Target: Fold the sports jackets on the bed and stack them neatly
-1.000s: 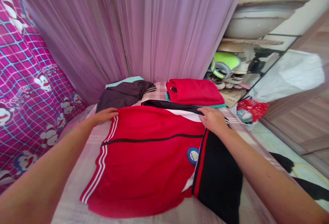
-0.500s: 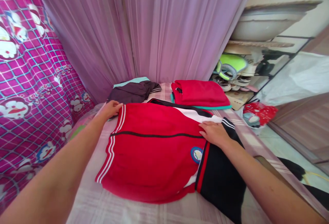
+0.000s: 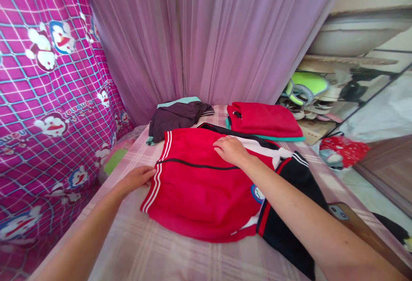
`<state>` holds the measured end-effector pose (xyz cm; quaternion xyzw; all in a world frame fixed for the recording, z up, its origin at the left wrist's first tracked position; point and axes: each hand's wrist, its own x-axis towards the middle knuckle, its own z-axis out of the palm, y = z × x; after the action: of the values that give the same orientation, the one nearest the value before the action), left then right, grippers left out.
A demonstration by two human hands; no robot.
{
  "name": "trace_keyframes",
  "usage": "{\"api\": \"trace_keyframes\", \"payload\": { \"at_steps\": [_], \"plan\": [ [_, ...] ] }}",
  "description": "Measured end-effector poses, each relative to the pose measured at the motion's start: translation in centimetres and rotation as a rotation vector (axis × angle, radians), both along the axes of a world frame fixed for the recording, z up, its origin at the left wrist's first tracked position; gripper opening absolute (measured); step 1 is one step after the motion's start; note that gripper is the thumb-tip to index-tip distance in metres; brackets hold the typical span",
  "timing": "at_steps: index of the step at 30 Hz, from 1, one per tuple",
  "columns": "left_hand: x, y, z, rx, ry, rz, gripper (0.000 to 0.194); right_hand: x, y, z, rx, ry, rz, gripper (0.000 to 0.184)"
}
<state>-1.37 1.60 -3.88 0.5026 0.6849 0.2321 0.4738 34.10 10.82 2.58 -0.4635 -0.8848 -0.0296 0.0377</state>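
In the head view, the plaid cloth [image 3: 128, 251] showed bare along the near side, leaving open room there, with a phone [image 3: 360, 229] at the right beside the right forearm. The jacket's near black sleeve [image 3: 278, 227] slanted toward the viewer, partly beneath that forearm. Beyond it lay the red jacket [image 3: 199, 199], spread on the cloth, its long axis running left to right, striped hem [image 3: 153, 184] at the left. The left hand [image 3: 138, 178] was nearer the hem, touching its edge from outside, fingers close together; whether they pinched the fabric could not be told. The body lay rightward from those fingertips. Farther in, the right hand [image 3: 232, 148] rested on the panel beyond the zip [image 3: 202, 166], fingers loosely bent, not clamped, pointing left. Past the far edge, room was tight: a dark garment [image 3: 177, 120] and a folded red pile [image 3: 267, 120] sat before the curtain [image 3: 219, 36].
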Motion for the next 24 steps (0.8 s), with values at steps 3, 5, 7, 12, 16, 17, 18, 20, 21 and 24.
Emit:
{"api": "trace_keyframes", "payload": {
  "at_steps": [3, 5, 7, 12, 16, 17, 18, 20, 21, 24],
  "plan": [
    [0.9, -0.9, -0.7, 0.093, -0.01, 0.04, 0.07, -6.2, 2.0, 0.5, -0.022, 0.048, 0.045, 0.032],
    [1.5, -1.0, -1.4, 0.169, 0.028, 0.045, 0.069, -10.2, 3.6, 0.5, -0.048, 0.103, 0.046, 0.035],
    [2.0, -1.1, -2.0, 0.23, 0.121, 0.03, 0.061, -13.8, 5.5, 0.2, -0.081, 0.151, 0.026, 0.038],
    [3.3, -1.9, -2.0, 0.262, 0.427, -0.069, 0.05, -19.6, 9.5, -2.0, -0.166, 0.14, -0.001, 0.042],
    [4.6, -2.4, -0.5, 0.157, 0.608, -0.051, 0.047, -20.4, 10.4, -3.2, -0.205, 0.093, -0.025, 0.042],
    [4.9, -2.4, -0.2, 0.122, 0.643, -0.053, 0.046, -20.1, 10.5, -3.3, -0.199, 0.092, -0.029, 0.037],
    [5.1, -2.5, 0.1, 0.093, 0.676, -0.06, 0.046, -19.5, 10.5, -3.1, -0.189, 0.093, -0.035, 0.032],
    [5.4, -2.7, 0.5, 0.052, 0.727, -0.085, 0.044, -17.9, 10.7, -2.6, -0.151, 0.139, -0.036, 0.028],
    [5.5, -2.8, 0.6, 0.045, 0.745, -0.097, 0.043, -16.9, 10.9, -2.3, -0.122, 0.201, -0.026, 0.028],
    [5.7, -3.0, 0.3, 0.075, 0.752, -0.132, 0.042, -13.7, 11.4, -1.3, 0.007, 0.52, 0.032, 0.025]
  ]
}}
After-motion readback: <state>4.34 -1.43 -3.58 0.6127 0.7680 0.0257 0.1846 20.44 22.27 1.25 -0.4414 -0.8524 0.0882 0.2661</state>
